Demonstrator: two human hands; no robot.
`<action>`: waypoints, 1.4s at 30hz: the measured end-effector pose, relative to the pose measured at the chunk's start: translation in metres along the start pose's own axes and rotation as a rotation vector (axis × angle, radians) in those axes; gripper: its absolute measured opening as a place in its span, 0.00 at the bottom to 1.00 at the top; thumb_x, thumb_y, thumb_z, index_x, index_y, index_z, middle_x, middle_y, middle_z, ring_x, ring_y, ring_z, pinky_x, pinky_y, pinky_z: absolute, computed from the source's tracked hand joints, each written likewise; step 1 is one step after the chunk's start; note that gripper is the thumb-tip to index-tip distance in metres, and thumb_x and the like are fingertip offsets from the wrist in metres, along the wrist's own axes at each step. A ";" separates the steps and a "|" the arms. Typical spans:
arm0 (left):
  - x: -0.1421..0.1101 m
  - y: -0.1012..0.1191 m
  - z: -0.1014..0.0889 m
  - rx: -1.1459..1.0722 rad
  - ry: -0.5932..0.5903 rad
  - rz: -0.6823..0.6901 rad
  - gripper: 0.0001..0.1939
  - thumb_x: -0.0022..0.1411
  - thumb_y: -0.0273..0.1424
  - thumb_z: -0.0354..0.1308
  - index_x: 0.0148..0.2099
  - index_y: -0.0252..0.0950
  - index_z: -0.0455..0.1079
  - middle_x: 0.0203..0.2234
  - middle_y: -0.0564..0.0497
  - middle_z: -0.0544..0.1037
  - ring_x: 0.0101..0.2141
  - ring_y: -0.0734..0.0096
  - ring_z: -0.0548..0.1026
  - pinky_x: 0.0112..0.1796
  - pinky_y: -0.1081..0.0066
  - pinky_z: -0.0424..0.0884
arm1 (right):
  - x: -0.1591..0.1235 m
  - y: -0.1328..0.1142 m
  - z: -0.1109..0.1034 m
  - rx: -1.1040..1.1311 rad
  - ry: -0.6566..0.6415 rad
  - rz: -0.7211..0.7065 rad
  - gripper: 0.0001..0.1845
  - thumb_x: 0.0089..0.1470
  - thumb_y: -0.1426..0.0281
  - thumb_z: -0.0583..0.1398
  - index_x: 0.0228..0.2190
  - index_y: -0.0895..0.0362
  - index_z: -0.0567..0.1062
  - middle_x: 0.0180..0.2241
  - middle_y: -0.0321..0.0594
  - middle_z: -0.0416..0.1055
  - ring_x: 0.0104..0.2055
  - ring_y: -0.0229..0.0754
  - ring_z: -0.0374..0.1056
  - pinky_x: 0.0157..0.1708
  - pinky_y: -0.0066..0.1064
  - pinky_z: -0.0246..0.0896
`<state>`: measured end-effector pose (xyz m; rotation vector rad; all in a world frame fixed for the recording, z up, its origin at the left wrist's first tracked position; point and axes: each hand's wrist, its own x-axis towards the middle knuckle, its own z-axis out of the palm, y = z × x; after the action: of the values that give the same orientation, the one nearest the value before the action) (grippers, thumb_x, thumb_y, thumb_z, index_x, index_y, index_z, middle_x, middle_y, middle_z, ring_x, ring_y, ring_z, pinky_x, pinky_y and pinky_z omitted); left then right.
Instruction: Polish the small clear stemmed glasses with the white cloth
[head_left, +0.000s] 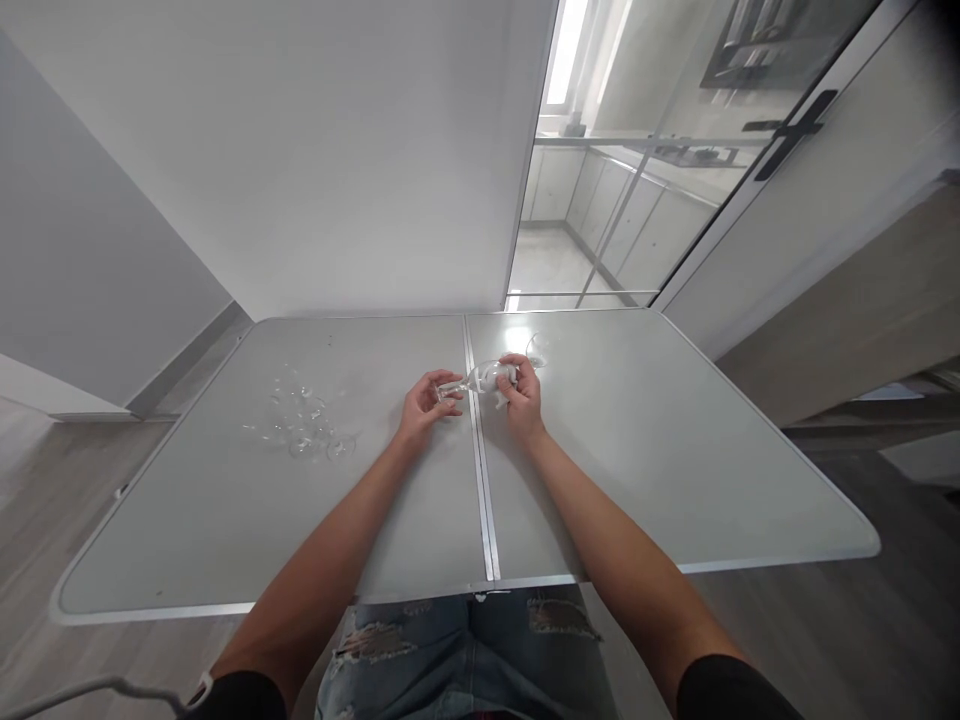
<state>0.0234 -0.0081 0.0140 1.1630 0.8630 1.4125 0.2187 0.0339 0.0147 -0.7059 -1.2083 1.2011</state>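
Note:
A clear stemmed glass [480, 379] lies sideways between my hands, above the seam of the table. My left hand [429, 402] is closed around its foot end. At the bowl end, my right hand [523, 392] grips the glass, with something white, perhaps a cloth [501, 401], showing by its fingers. Just beyond my right hand another clear glass [535, 352] stands on the table. To the left is a cluster of several clear glasses [301, 420], whose outlines are faint against the tabletop.
The pale folding table [637, 450] has a metal seam [484, 500] down its middle and a metal rim. A white wall [360, 170] rises behind it. Behind on the right is a glass door [600, 210] with a black handle [796, 135].

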 end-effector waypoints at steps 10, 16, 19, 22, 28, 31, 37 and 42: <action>0.003 -0.012 -0.005 0.541 0.073 0.124 0.16 0.62 0.44 0.63 0.36 0.35 0.81 0.23 0.53 0.69 0.25 0.75 0.63 0.27 0.72 0.58 | -0.006 -0.015 0.013 0.092 0.064 -0.021 0.27 0.56 0.62 0.66 0.56 0.47 0.68 0.39 0.35 0.73 0.37 0.40 0.69 0.40 0.33 0.65; 0.002 -0.010 -0.008 0.514 0.197 0.184 0.13 0.61 0.41 0.65 0.36 0.36 0.82 0.22 0.53 0.69 0.26 0.74 0.63 0.29 0.71 0.57 | -0.002 -0.006 0.019 0.202 0.204 0.029 0.19 0.56 0.59 0.66 0.48 0.51 0.72 0.35 0.36 0.75 0.37 0.40 0.71 0.40 0.32 0.66; -0.001 -0.006 -0.006 0.502 0.271 0.234 0.12 0.61 0.40 0.65 0.34 0.36 0.81 0.23 0.53 0.68 0.26 0.74 0.63 0.29 0.71 0.57 | -0.003 -0.007 0.020 0.187 0.246 -0.007 0.12 0.58 0.59 0.65 0.37 0.53 0.74 0.32 0.34 0.73 0.34 0.38 0.68 0.37 0.30 0.63; -0.001 -0.002 -0.006 0.388 0.382 0.280 0.13 0.62 0.41 0.64 0.34 0.36 0.80 0.23 0.53 0.67 0.25 0.75 0.60 0.27 0.72 0.56 | -0.006 -0.011 0.021 0.158 0.266 -0.063 0.12 0.57 0.61 0.65 0.28 0.53 0.71 0.29 0.32 0.68 0.33 0.37 0.65 0.37 0.29 0.61; -0.003 -0.002 -0.006 0.136 0.331 0.240 0.16 0.62 0.41 0.64 0.29 0.35 0.75 0.22 0.54 0.61 0.21 0.79 0.55 0.22 0.73 0.50 | -0.005 -0.010 0.020 0.354 0.207 0.137 0.07 0.49 0.67 0.66 0.26 0.53 0.72 0.32 0.35 0.72 0.36 0.40 0.67 0.35 0.30 0.62; -0.004 -0.005 -0.004 0.129 0.207 0.160 0.17 0.60 0.42 0.66 0.26 0.34 0.74 0.22 0.54 0.61 0.21 0.79 0.56 0.21 0.73 0.50 | -0.002 -0.010 0.016 0.535 0.053 0.347 0.05 0.49 0.66 0.64 0.30 0.53 0.73 0.29 0.34 0.72 0.32 0.41 0.68 0.33 0.31 0.64; -0.004 -0.009 0.001 0.055 0.093 -0.003 0.18 0.56 0.45 0.68 0.32 0.32 0.78 0.18 0.55 0.61 0.19 0.80 0.55 0.19 0.74 0.48 | -0.002 -0.014 0.004 0.672 -0.107 0.453 0.14 0.54 0.58 0.58 0.37 0.53 0.75 0.32 0.37 0.77 0.40 0.49 0.74 0.40 0.39 0.72; -0.004 -0.003 0.002 -0.086 0.001 -0.173 0.19 0.55 0.45 0.68 0.31 0.32 0.75 0.17 0.56 0.58 0.18 0.80 0.53 0.17 0.75 0.46 | -0.004 -0.016 0.003 0.534 -0.194 0.356 0.24 0.42 0.72 0.64 0.45 0.51 0.75 0.38 0.35 0.79 0.39 0.46 0.75 0.38 0.37 0.73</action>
<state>0.0257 -0.0115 0.0112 0.9984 0.8738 1.2962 0.2211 0.0249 0.0291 -0.4133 -0.8699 1.8336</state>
